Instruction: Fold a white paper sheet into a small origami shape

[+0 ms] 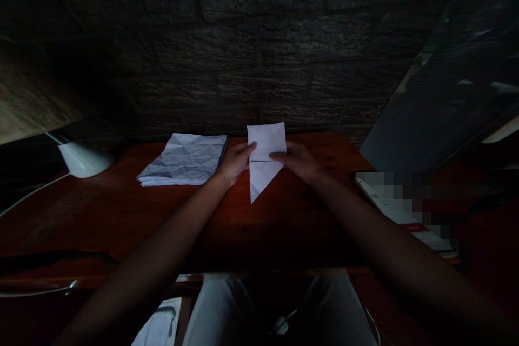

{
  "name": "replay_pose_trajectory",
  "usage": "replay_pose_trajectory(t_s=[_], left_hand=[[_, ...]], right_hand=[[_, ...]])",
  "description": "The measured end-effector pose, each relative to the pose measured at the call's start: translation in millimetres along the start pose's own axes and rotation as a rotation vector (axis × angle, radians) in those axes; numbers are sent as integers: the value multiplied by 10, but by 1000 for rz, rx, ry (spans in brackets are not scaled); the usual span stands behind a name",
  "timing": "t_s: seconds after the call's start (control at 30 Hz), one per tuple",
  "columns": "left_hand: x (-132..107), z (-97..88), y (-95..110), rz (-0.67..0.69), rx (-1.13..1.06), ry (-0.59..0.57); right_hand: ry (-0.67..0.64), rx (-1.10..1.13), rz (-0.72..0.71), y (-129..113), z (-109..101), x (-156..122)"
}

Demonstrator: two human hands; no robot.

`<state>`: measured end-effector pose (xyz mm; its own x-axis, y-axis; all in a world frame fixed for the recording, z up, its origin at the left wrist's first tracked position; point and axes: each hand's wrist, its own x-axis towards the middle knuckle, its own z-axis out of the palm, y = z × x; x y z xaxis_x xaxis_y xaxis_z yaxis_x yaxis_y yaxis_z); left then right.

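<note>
Between my two hands is a folded sheet of white paper (266, 140), raised over the table. Its upper part is roughly square, and a triangular flap points down below a straight fold line. My left hand (237, 161) grips the left edge, thumb on the front face and fingers behind. At the right edge, my right hand (299, 161) pinches the paper near the fold, its thumb lying across the front. The fingers behind the paper are partly hidden. Just left of my left hand lies a stack of creased paper sheets (190, 158).
The wooden table (279, 227) meets a dark stone-block wall (284, 48). A lamp with a white base (85, 159) stands at the left, its cord trailing forward. At the right lies a flat white printed item (385, 203), partly blurred. A box with papers (162, 324) sits below the table edge.
</note>
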<state>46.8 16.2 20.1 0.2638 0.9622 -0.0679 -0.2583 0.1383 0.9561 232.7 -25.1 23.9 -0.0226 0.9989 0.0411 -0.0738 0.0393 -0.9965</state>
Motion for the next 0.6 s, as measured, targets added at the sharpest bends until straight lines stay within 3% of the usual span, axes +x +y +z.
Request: replay_pose_trajectory(t_s=[0.23,0.6], left_hand=[[9,6,35,-23,-61,71],[69,-22,98,6,-131,144]], right_hand=[[83,23,-118,-12,45,-2],[-21,-80,-77,-32,69,-40]])
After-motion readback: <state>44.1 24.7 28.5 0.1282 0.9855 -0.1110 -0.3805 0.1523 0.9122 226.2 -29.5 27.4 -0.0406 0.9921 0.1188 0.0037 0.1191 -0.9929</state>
